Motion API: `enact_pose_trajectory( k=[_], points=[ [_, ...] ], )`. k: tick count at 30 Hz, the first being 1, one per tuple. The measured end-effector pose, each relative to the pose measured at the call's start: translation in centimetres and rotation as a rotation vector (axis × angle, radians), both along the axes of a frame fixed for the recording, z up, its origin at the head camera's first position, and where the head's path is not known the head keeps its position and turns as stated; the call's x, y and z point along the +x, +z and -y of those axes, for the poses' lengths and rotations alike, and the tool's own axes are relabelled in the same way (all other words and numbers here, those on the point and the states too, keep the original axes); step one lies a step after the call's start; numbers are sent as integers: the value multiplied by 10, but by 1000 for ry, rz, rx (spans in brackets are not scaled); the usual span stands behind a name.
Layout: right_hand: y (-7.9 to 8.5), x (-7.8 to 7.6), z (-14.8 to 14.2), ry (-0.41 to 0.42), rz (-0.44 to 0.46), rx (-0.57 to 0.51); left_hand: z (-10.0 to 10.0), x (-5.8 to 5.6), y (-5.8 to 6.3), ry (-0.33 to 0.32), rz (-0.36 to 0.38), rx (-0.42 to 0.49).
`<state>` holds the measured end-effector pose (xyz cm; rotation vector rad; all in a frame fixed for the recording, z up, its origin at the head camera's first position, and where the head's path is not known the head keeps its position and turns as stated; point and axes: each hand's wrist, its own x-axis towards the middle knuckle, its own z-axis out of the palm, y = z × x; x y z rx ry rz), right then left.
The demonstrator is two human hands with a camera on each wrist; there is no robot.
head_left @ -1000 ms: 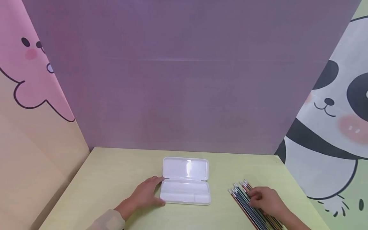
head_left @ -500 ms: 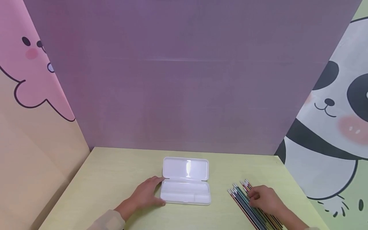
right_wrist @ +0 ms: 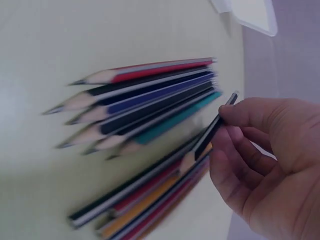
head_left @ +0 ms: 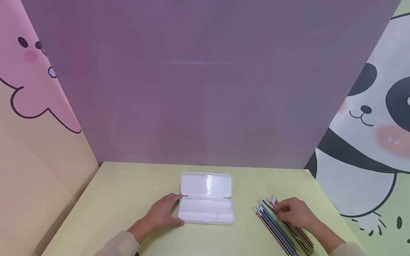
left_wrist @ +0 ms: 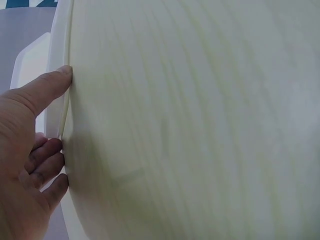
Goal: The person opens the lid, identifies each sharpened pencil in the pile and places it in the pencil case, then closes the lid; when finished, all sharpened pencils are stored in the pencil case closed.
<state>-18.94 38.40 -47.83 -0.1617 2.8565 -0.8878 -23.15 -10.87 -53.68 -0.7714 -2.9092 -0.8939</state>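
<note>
Thumb and forefinger of the right hand point(head_left: 294, 213) pinch a dark pencil point(right_wrist: 212, 127) with a pale stripe, its bare-wood sharpened end slanting down over the loose pencils point(right_wrist: 150, 102). These lie in two bunches on the table point(head_left: 144, 181), to the right of the open case point(head_left: 205, 223). One bunch has red, black, blue and teal barrels with sharpened points; in the other, striped dark, red and yellow-orange barrels present blunt ends. The left hand point(head_left: 161, 213) is spread along the case's left side, thumb at the front corner, fingers resting against it without closing round it.

From the head, the white case shows whole, with its lid point(head_left: 193, 185) laid back and a divided tray inside, yet the pencils' points are hard to make out. The right wrist camera shows those points clearly but catches only part of the case; the left wrist camera reveals the thumb and fingertips along its rim.
</note>
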Motion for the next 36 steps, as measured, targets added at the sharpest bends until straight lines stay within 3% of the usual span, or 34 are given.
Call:
enact_pose_trajectory(
  k=[5,13,17,24,36],
  points=[
    [16,-9,14,53,-12,-68,3,0,-1,9,3,-2],
    [35,-26,53,252,-64,-117,5,4,-4,16,10,-4],
    [39,-38,77,340,-38,-144,4,6,-4,22,15,-2],
    [34,-56,119,443,25,-161,-1,6,-2,18,20,-9],
    [14,-79,179,472,85,-180,-4,5,1,15,20,-14]
  ],
)
